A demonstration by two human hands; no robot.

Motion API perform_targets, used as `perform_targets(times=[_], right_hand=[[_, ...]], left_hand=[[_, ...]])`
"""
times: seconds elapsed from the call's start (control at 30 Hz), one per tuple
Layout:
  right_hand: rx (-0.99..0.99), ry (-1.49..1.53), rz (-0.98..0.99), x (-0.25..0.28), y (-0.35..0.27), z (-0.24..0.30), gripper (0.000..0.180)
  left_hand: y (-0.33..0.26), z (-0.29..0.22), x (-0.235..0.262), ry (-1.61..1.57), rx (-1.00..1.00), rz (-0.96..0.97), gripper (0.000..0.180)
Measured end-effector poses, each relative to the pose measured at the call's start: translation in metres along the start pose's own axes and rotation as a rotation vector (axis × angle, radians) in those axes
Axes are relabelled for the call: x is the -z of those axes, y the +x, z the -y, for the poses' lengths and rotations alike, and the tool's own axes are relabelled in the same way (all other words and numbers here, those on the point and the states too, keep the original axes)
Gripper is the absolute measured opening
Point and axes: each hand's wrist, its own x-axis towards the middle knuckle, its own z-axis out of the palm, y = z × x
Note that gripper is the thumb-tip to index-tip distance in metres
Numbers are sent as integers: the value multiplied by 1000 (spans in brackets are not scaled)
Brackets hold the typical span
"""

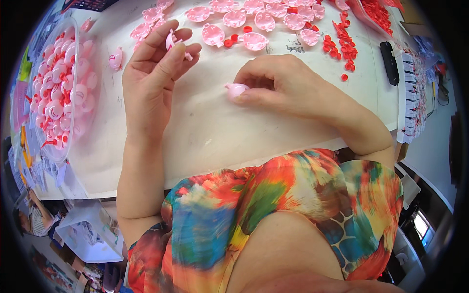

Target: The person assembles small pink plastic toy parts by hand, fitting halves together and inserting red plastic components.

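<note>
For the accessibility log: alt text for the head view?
The right hand presses a pink shell piece on the white table; the left hand pinches a small pink part. Pink shells and red caps lie beyond.

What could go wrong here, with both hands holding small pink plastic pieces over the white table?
The left hand pinches a small pink plastic piece at its fingertips in mid-air, so it might slip and drop. The right hand presses a rounded pink plastic shell against the white table; it could squirt sideways. The loose small red plastic parts sit near the table edge and may roll off.
</note>
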Motion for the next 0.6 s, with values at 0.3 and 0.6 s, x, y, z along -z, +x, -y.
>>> perform_targets(times=[0.3, 0.6], right_hand=[[206, -323, -360, 11, 3, -11, 19], [-36, 175, -288, 23, 13, -15, 17]], left_hand=[[2, -2, 0, -9, -13, -7, 37], [-7, 2, -6, 29, 121, 71, 37]])
